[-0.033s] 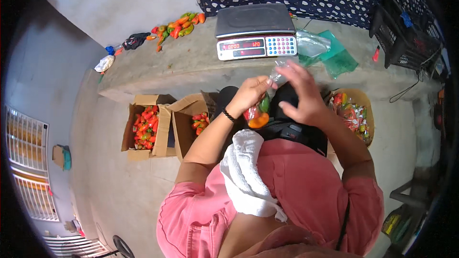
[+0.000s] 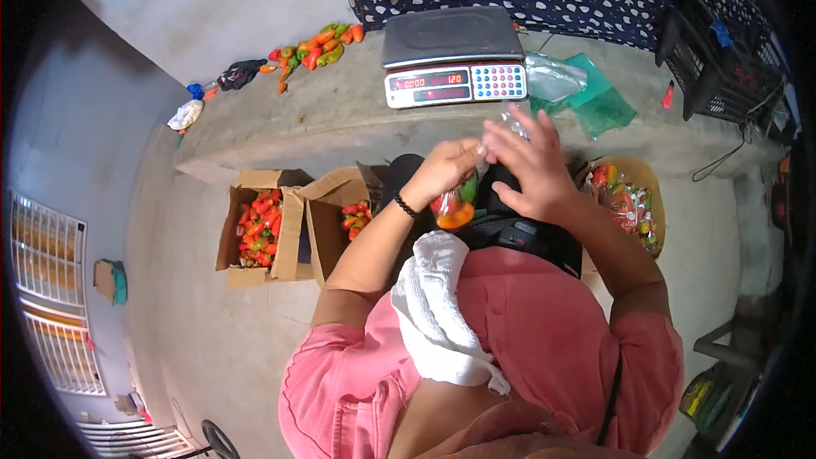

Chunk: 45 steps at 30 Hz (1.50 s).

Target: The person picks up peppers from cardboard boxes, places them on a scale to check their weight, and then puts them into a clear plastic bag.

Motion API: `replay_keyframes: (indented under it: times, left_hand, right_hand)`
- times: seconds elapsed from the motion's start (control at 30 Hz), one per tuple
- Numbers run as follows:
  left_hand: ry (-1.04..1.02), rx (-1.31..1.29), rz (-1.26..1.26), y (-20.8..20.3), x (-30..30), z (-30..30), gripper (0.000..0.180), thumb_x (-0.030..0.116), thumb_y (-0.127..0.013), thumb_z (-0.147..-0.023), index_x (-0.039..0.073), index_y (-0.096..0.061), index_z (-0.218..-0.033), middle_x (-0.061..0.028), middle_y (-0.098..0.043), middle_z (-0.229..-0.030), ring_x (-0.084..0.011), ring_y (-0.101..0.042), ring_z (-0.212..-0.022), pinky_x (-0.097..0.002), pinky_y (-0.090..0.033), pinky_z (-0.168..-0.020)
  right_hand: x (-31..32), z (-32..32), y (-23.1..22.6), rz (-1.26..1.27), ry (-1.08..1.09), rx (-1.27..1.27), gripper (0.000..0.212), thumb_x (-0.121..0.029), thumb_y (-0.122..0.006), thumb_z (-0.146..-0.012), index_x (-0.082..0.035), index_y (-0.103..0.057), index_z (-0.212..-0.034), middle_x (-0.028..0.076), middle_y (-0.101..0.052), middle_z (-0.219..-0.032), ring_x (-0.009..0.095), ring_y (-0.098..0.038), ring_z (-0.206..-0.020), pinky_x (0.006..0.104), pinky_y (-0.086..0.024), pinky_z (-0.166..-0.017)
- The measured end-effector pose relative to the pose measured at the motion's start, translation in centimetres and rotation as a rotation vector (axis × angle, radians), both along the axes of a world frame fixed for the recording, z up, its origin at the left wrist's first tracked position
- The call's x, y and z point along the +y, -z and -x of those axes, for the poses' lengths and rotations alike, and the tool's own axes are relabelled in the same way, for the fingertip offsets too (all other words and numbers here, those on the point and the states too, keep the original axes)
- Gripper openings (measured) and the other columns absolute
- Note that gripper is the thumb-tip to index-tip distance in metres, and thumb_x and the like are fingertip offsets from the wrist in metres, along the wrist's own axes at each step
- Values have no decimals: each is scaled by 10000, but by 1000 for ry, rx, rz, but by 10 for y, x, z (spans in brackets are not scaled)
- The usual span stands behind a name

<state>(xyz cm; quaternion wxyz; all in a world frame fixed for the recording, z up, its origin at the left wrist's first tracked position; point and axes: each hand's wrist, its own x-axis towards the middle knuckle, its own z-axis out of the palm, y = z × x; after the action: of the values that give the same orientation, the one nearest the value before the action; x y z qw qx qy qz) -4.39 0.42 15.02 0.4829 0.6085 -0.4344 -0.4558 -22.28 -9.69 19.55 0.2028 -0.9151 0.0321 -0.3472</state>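
Note:
My left hand point(image 2: 449, 168) pinches the gathered neck of a clear plastic bag of peppers point(image 2: 456, 214), which hangs over my lap. Green, red and orange peppers show through its film. Close to the left fingertips, my right hand point(image 2: 535, 168) has its fingers spread and thumb apart, in front of the bag's loose top end point(image 2: 513, 119). Whether its fingertips touch the film is hard to make out.
On the ledge ahead stand a scale point(image 2: 455, 59), green plastic bags point(image 2: 595, 98), loose peppers point(image 2: 314, 51) and a black crate point(image 2: 722, 68). Cardboard boxes of red peppers point(image 2: 259, 234) flank my left, and a box of bagged peppers point(image 2: 629, 204) my right.
My right hand's fingers have shifted slightly left, closer to the left thumb, and cover more of the bag's top. The left hand still grips the neck.

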Motion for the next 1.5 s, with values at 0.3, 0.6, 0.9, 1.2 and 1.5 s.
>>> replay_keyframes:
  times: [0.3,0.6,0.9,1.2,1.5]
  left_hand:
    - [169,-803,315,-3,15,4,218,231,-515,-889,51,-620,-954,-125,-628,-788,-265,-611,-703,-330,-467,-652]
    - [171,-265,-72,-6,16,8,279,280,-505,-910,22,-613,-906,-38,-583,-693,-98,-504,-590,-245,-420,-552]
    - [200,-616,151,2,27,-8,199,215,-548,-868,31,-621,-894,-89,-595,-664,-167,-558,-587,-299,-437,-570]
    - [259,-393,-73,-14,18,8,246,246,-478,-917,45,-598,-992,-34,-584,-707,-104,-504,-647,-269,-426,-618]
    - [232,-720,156,1,23,-10,210,222,-531,-862,35,-618,-899,-149,-616,-771,-289,-590,-713,-356,-447,-641]
  right_hand:
    - [-33,2,26,-1237,-570,841,245,-218,-536,-855,15,-584,-909,102,-629,-743,121,-549,-538,271,-459,-575]
    - [-15,-11,31,-158,-269,104,509,-200,-621,-699,-118,-532,-1194,141,-579,-1076,224,-559,-729,358,-447,-708]
    - [-36,10,53,-344,-243,651,231,-250,-583,-817,-36,-610,-901,66,-532,-885,199,-497,-931,366,-360,-879]
    - [-15,-10,44,-490,-298,269,372,-216,-558,-858,-60,-550,-1196,154,-434,-1244,280,-392,-1174,353,-309,-980]
    - [-30,-7,61,260,18,116,192,-235,-660,-713,-66,-588,-766,115,-531,-883,315,-489,-952,440,-358,-844]
